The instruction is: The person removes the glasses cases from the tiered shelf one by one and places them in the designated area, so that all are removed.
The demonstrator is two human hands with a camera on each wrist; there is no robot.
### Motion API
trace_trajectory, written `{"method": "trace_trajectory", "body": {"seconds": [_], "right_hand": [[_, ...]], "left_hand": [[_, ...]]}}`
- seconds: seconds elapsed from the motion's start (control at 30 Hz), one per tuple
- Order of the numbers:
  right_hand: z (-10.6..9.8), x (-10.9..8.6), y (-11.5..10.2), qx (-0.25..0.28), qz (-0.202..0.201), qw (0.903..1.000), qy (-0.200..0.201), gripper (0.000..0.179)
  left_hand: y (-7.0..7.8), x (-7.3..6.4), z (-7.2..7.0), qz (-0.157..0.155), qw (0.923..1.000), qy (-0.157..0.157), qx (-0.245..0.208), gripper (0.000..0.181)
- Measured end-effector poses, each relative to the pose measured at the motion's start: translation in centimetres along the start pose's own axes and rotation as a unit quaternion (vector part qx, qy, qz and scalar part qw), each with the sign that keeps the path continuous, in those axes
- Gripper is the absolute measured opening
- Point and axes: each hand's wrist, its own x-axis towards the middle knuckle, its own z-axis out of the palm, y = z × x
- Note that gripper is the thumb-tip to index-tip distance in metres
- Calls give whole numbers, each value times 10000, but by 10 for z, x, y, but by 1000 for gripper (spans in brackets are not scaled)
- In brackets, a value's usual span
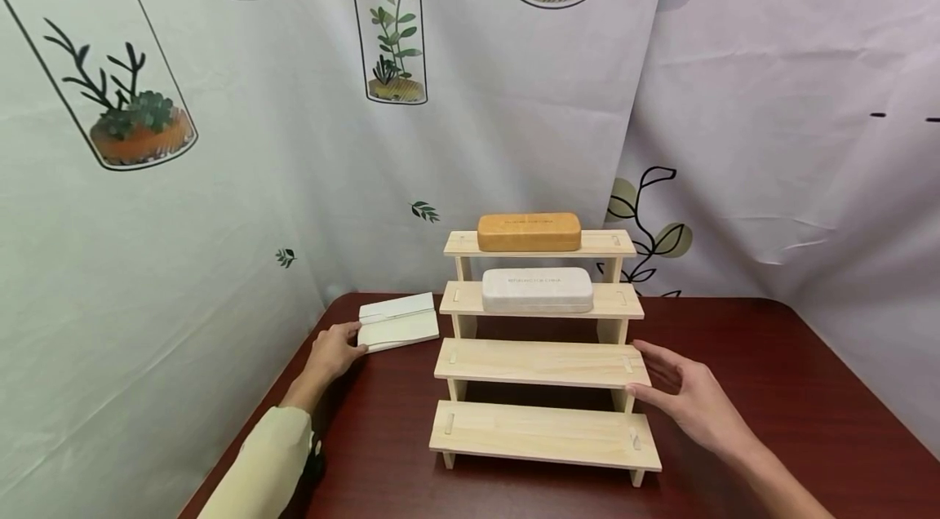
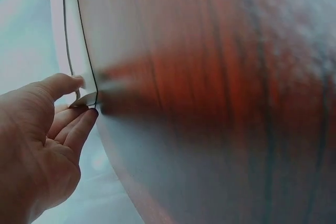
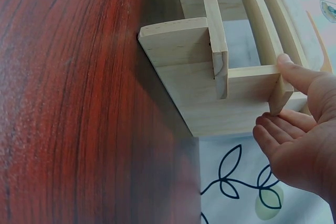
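A four-step wooden display stand (image 1: 543, 362) stands on the dark red table. My right hand (image 1: 693, 401) is at its right side, thumb and fingers gripping the end of the second step from the bottom, as the right wrist view (image 3: 302, 129) also shows. On the top step lies an orange-tan glasses case (image 1: 529, 233), and on the step below it a white glasses case (image 1: 538, 290). To the left, a flat, folded white card-like piece (image 1: 400, 327) rests near the table's back left corner. My left hand (image 1: 334, 352) pinches its left end between thumb and fingers.
The two lower steps (image 1: 545, 435) are bare wood. Pale fabric (image 1: 470, 152) printed with plants hangs behind and along the sides of the table (image 1: 764, 356). The table's left edge runs close beside my left forearm.
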Motion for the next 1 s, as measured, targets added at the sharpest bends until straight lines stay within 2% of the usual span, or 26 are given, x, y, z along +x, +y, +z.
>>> {"method": "trace_trajectory", "body": {"seconds": [0.63,1.0], "right_hand": [[1,0,2,7,-29,10000,1,71],[0,0,0,-47,-15,10000,-15,71]], "left_hand": [[4,1,-2,-187,9998,24,86,54],[-4,-4,-3,-190,9994,293,-32,51]]}}
